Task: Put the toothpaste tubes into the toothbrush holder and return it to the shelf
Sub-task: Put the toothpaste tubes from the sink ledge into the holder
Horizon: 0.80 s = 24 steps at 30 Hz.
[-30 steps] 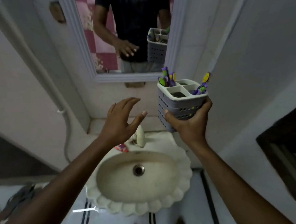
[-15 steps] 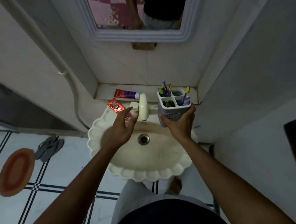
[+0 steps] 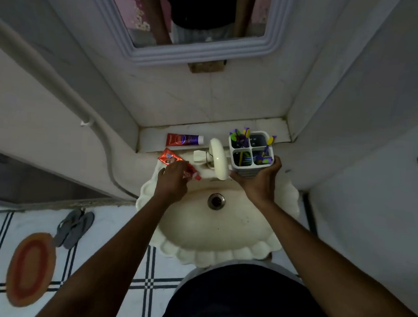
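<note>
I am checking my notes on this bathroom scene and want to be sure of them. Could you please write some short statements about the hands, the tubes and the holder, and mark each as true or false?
1. The right hand holds the grey four-compartment plastic toothbrush holder. True.
2. The left hand is on the red toothpaste tube lying on the rim of the cream scalloped sink. True.
3. The red and purple toothpaste tube is already inside the holder. False: it lies on the white ledge behind the sink.
4. The holder is empty. False: coloured toothbrushes stand in it.
5. The cream tap stands between the two hands. True.
</note>
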Motion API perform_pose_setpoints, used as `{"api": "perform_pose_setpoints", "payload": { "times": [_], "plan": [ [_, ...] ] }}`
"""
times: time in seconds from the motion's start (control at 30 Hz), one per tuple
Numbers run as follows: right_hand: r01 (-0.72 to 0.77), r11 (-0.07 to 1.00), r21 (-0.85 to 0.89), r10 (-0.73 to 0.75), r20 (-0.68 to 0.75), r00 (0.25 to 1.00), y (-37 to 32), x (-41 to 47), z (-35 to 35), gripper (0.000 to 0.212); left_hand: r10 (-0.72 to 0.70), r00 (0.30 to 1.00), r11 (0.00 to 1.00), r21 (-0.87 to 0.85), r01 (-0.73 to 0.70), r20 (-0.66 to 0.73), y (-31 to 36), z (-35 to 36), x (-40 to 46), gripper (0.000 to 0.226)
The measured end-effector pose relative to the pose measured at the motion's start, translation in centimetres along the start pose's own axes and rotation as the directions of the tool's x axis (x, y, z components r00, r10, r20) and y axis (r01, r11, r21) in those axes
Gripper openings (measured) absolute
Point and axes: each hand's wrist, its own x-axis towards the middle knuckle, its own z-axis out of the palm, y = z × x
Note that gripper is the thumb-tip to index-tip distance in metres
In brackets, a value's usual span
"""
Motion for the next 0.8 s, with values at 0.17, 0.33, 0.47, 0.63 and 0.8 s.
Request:
{"api": "perform_pose_setpoints", "payload": {
  "times": [0.17,0.33,0.47,0.63,0.8],
  "plan": [
    [0.006,0.998,0.056,-0.001,-0.100,0.995,0.2,-1.1,0.4,0.149,0.180,0.974,0.945,0.250,-0.210,0.135,-1.8,-1.0,2.2,0.057],
    [0.008,0.997,0.078,0.000,-0.105,0.994,0.3,-1.5,0.2,0.141,0.217,0.959,0.881,0.388,-0.272,0.180,-2.2,-1.2,3.0,0.059],
    [0.011,0.997,0.082,-0.003,-0.102,0.995,-0.1,-1.7,-0.2,0.138,0.127,0.978,0.957,0.237,-0.164,0.164,-2.7,-2.1,1.9,0.050],
    [0.006,0.999,0.048,-0.002,-0.082,0.997,-0.1,-1.2,-0.8,0.133,-0.091,0.982,0.963,-0.237,0.130,0.166,-1.0,-6.9,-1.4,0.046],
    [0.000,0.999,0.040,0.002,-0.048,0.999,-0.1,-1.1,-1.4,0.141,-0.048,0.964,0.782,-0.591,0.198,0.260,5.0,-13.7,-1.7,0.058]
  ]
}}
